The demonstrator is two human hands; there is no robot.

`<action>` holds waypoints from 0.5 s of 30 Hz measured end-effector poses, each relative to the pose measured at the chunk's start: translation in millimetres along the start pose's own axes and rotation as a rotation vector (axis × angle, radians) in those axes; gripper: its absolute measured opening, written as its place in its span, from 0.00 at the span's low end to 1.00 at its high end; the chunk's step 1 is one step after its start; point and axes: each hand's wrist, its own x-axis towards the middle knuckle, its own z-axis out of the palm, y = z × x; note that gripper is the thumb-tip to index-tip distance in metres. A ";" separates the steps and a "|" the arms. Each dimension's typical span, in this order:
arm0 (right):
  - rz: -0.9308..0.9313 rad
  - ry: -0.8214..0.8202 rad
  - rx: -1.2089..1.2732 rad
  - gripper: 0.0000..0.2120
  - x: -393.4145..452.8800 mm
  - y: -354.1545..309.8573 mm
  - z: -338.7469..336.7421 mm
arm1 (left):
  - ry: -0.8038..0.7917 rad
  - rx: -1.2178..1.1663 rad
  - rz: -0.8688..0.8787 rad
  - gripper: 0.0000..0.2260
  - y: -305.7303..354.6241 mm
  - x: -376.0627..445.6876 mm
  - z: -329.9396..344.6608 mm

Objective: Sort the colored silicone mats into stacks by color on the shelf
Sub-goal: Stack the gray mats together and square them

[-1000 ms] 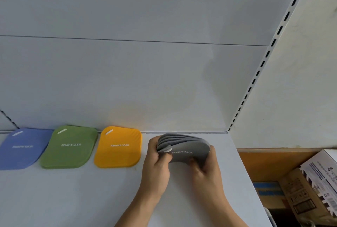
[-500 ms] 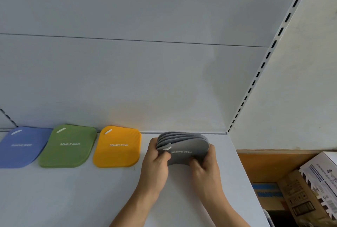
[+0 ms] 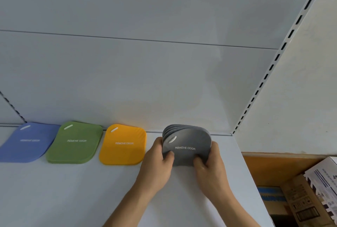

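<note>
We hold the fanned grey silicone mats (image 3: 187,146) between both hands, just right of the orange silicone mat (image 3: 123,144); left hand (image 3: 157,164) and right hand (image 3: 209,164) fingers curl around their sides.

Two bare arms come up from the bottom edge of the picture. No sleeves show on them, so both forearms are uncovered right down to where the picture cuts them off. The left hand (image 3: 157,161) has no glove, ring or watch that can be seen. The right hand (image 3: 209,164) is just as plain. The fingernails look short. Nothing is written or drawn on either arm.
</note>
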 end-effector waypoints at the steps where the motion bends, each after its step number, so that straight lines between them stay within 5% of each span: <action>1: -0.005 -0.025 -0.028 0.14 2.9 -1.7 -0.9 | 0.027 0.059 0.006 0.06 -0.5 1.0 -4.4; 4: -0.012 -0.105 -0.100 0.15 11.8 -4.4 -1.2 | 0.092 0.147 -0.019 0.06 -2.4 6.0 -18.1; 9: -0.043 -0.150 -0.261 0.17 24.2 -4.5 1.8 | 0.175 0.313 0.002 0.21 -3.3 11.6 -16.1; 15: -0.129 -0.097 -0.422 0.11 29.0 1.2 8.9 | 0.266 0.627 0.139 0.18 -9.1 12.7 -8.4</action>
